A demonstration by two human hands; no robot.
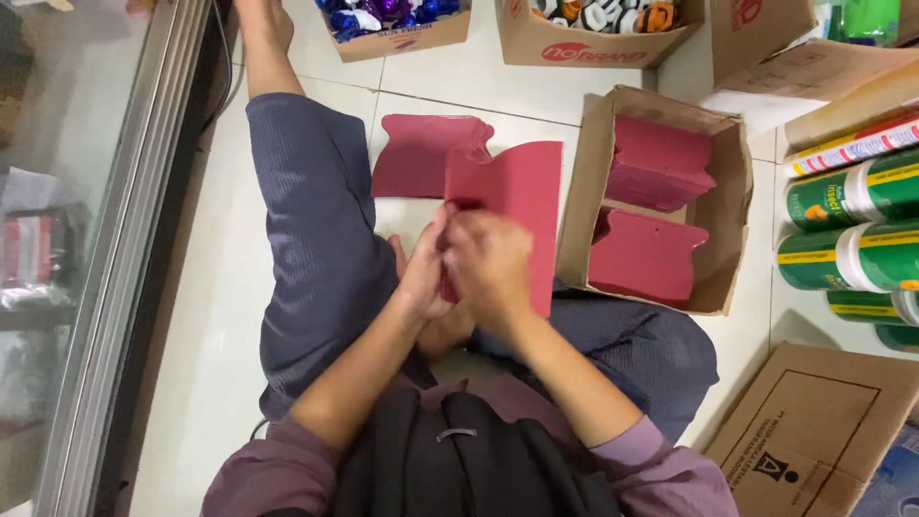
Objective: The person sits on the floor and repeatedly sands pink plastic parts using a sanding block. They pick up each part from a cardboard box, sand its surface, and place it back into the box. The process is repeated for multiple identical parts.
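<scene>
Nearest, black straps (459, 460) over a mauve top, both forearms reaching away from the chest. Left hand (424, 278) and right hand (490, 268) pressed together above the lap, both closed on the near left edge of a dark red card sheet (517, 206); left thumb on the sheet's face, right fingers curled over the edge. Sheet held tilted, standing up from the hands, its far edge cut in a wavy outline. Just beyond it on the white tiled floor (479, 72), slightly left, a second red sheet (416, 153) of the same shape, lying flat and partly hidden by the held one. Crossed legs in grey trousers (316, 230) beneath the hands, one bare foot (263, 24) stretched to the far left. To the right, close beside the knee, an open brown carton (732, 220) with two stacks of red sheets (646, 254) inside, one far, one near. Farther right, green cans (842, 254) lying on their sides in a row. Near right corner, a flat cardboard box (814, 431). Along the far edge, two more open cartons: one with blue and purple wrapped items (388, 14), one with black, white and orange items (603, 14). Down the left side, a metal-framed glass door (124, 239).
</scene>
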